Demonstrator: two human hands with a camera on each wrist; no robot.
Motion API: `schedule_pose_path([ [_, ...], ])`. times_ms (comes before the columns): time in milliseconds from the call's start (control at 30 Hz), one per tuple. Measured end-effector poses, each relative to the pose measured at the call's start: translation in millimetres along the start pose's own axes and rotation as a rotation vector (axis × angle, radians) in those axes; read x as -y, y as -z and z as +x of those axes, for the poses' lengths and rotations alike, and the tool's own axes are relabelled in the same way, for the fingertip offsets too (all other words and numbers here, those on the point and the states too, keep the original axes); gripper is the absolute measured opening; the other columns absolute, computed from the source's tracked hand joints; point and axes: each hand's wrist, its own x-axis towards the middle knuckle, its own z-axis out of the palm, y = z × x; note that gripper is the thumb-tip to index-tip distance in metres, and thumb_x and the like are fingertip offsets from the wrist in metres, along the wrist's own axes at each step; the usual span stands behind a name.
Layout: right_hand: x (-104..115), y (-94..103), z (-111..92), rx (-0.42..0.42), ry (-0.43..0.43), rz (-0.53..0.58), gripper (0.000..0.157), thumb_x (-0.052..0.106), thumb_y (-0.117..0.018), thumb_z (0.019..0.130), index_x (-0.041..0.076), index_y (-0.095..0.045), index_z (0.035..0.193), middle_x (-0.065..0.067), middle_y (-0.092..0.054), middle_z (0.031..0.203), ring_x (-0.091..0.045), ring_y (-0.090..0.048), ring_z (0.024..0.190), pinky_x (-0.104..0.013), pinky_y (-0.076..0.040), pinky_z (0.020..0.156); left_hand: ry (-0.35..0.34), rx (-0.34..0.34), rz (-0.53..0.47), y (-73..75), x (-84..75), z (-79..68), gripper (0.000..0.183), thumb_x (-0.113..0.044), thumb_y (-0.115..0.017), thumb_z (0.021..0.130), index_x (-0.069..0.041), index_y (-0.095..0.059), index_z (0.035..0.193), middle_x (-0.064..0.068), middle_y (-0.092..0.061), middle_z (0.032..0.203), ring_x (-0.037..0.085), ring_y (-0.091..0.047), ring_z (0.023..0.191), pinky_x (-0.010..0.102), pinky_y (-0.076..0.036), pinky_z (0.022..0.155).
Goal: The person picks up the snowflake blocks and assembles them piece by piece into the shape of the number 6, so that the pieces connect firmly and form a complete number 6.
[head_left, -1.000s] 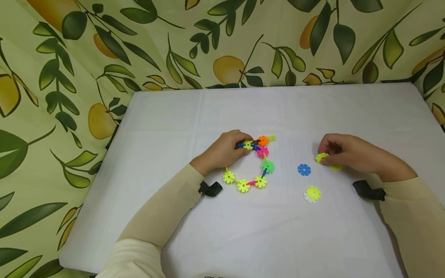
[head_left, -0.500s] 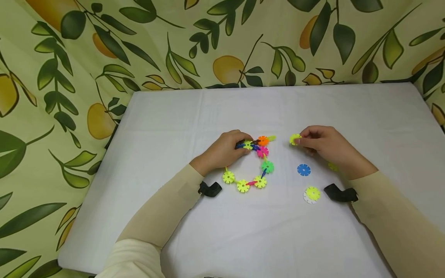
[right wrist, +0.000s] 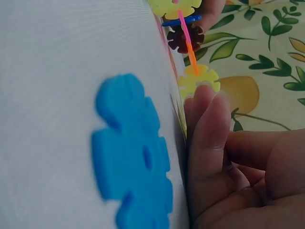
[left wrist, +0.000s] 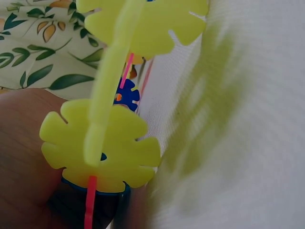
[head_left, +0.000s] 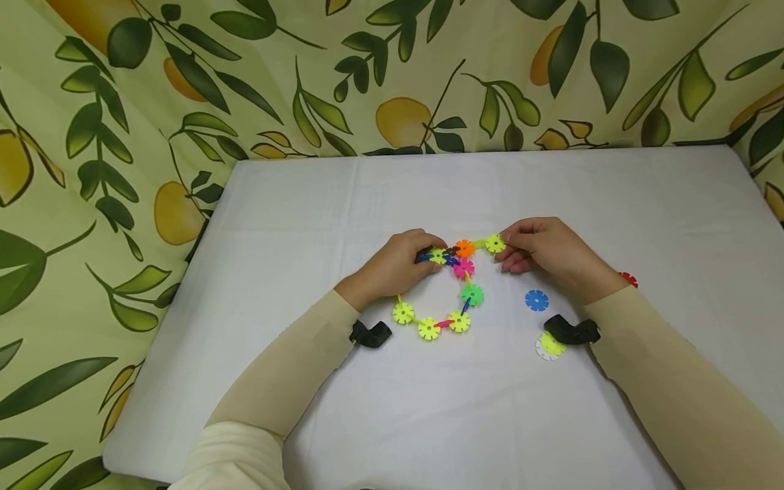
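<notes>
A ring-shaped chain of interlocking snowflake discs (head_left: 472, 295) lies in the middle of the table, in yellow, green, pink, orange and blue. My left hand (head_left: 395, 264) grips its upper left part at a dark blue disc, and the fingers hide some of the pieces. At the chain's upper right tip, my right hand (head_left: 544, 253) pinches a yellow snowflake disc (head_left: 495, 243) between thumb and finger. That disc meets the lime disc (head_left: 480, 243) beside the orange one. Large yellow discs of the chain (left wrist: 119, 133) fill the left wrist view.
A loose blue disc (head_left: 537, 300) lies below my right hand. Nearer me, a yellow disc (head_left: 554, 345) overlaps a white disc (head_left: 544, 351), partly under the black wrist mount (head_left: 571, 330). A red disc (head_left: 629, 278) peeks out beyond the right wrist. Patterned cloth (head_left: 404, 82) hangs behind the table.
My right hand has carried the yellow disc leftward from the loose discs to the tip of the chain. My left hand has stayed on the chain.
</notes>
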Motion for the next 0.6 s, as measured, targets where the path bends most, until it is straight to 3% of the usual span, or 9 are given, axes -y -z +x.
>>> schedule_pose_path([
  [600, 4.7, -0.5, 4.4, 0.020, -0.039, 0.071, 0.037, 0.011, -0.061, 0.114, -0.012, -0.061, 0.142, -0.011, -0.079, 0.098, -0.019, -0.076, 0.079, -0.029, -0.063, 0.077, -0.003, -0.012, 0.003, -1.0, -2.6, 0.6, 0.034, -0.017, -0.074, 0.107, -0.007, -0.071, 0.140, 0.003, -0.067, 0.118, 0.017, -0.061, 0.110, 0.030, -0.047, 0.102],
])
